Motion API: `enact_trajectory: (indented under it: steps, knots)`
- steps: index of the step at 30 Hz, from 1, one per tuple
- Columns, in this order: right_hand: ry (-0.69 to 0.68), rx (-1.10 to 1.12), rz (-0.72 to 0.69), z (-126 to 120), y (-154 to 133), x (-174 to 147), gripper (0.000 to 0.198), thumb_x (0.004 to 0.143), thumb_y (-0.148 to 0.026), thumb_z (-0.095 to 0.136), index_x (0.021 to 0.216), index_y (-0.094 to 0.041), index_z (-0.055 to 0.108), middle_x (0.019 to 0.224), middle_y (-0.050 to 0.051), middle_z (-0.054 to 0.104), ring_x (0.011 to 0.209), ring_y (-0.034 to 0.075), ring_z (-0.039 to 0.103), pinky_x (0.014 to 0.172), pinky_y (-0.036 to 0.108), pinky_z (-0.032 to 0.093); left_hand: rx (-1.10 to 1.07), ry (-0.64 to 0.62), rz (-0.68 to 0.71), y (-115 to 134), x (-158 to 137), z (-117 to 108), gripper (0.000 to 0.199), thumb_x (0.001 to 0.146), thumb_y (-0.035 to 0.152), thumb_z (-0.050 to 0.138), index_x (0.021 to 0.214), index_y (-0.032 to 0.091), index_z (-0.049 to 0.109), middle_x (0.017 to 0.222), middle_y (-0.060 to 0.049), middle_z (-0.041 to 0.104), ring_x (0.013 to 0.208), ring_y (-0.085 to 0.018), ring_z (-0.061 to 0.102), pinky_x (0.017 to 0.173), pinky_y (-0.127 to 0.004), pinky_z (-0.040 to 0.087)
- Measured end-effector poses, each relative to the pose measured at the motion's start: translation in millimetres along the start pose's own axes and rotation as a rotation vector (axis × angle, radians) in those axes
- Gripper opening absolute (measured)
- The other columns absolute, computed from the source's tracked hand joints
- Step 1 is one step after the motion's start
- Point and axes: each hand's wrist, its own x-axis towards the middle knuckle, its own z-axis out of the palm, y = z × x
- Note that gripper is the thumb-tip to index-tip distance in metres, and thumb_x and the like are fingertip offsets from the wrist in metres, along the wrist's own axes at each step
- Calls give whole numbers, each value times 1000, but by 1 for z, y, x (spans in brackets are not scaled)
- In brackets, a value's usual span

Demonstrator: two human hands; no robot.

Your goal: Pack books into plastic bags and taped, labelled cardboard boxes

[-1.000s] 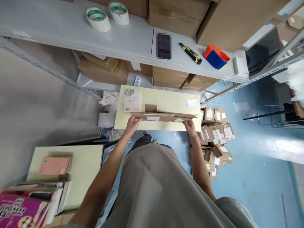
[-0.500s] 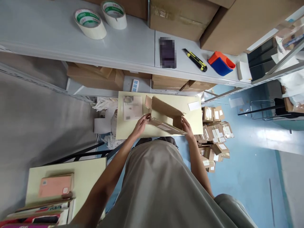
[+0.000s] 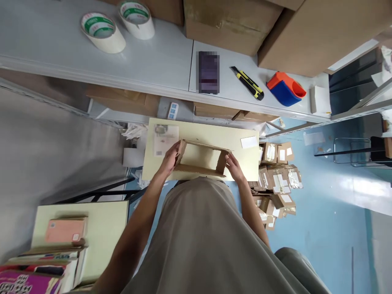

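Observation:
Between my hands is a brown cardboard box (image 3: 200,168), open through the middle so that the pale tabletop (image 3: 235,167) shows inside its four walls. My left hand (image 3: 170,158) grips its left end wall, fingers on the outer side. At the opposite end, my right hand (image 3: 234,166) holds the right wall near its upper corner. A flat printed book or packet (image 3: 165,139) lies left of the box on the table. Beyond my right hand is a small white card (image 3: 249,142).
A grey shelf (image 3: 153,61) ahead carries tape rolls (image 3: 104,36), a box cutter (image 3: 247,83), an orange-and-blue tool (image 3: 286,89) and large cartons (image 3: 229,28). Taped parcels (image 3: 278,175) are piled on the floor at right. Books (image 3: 43,265) fill a side table at lower left.
The box has moved left and turned, so its opening now faces up and the table shows through it. Both hands have moved left with it, still holding its ends.

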Motion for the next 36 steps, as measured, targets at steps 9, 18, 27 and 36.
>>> enact_trajectory:
  steps: [9,18,27,36]
  knots:
    - [-27,-207,-140,-28,-50,27,86,97,-94,62,155,-31,64,152,12,72,137,34,68,114,50,61,120,16,24,7,-11,28,90,94,89,71,157,26,70,166,-14,69,162,-39,57,133,-53,50]
    - [-39,-291,-178,-30,-71,43,79,97,-97,56,120,-25,76,110,8,80,120,34,74,101,45,63,175,167,28,-13,8,44,88,82,69,90,153,22,71,167,-17,67,162,-44,56,134,-57,50]
    - [-155,-147,-190,-34,-68,29,77,101,-90,61,151,-32,73,163,8,69,158,37,56,128,55,52,119,241,77,-30,38,46,79,81,46,86,155,23,68,166,-17,67,160,-41,59,133,-60,50]
    - [-172,-193,-340,-42,-64,38,57,94,-65,76,140,-31,79,168,8,67,166,35,50,138,53,41,34,11,71,-5,6,37,98,97,91,59,178,39,43,185,-8,46,171,-33,46,135,-50,48]
